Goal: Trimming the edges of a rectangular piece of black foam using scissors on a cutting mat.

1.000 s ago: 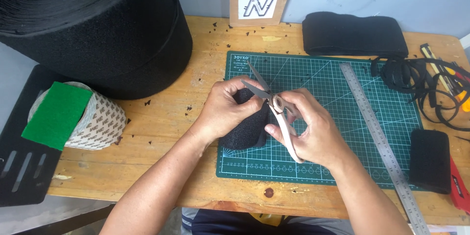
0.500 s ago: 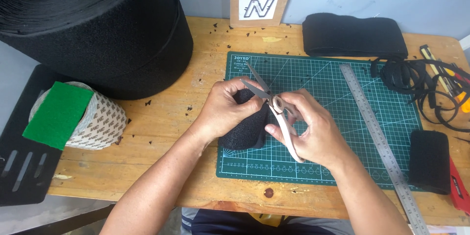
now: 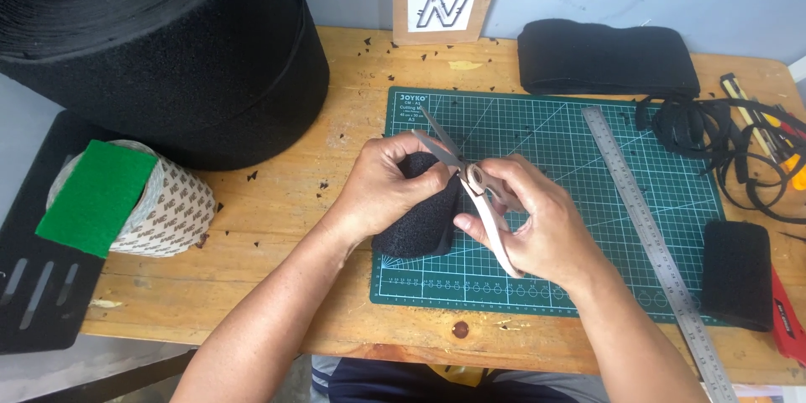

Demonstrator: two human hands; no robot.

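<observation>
Black felt piece [image 3: 417, 231], thick, fuzzy and matte, lies on the green cutting mat [image 3: 588, 201] at its 8 o'clock corner, pinched along the top edge by the left hand [image 3: 388, 185]. Right hand [image 3: 525, 222] grips the pale-handled scissors [image 3: 472, 185], blades parted toward 11 o'clock. Steel ruler [image 3: 646, 235] lies at 3 o'clock of the hands.

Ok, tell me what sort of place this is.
Probably a small craft or sewing workbench: a green cutting mat on a wooden table, a big roll of black felt-like fabric, a steel ruler, and scissors in the right hand.
</observation>
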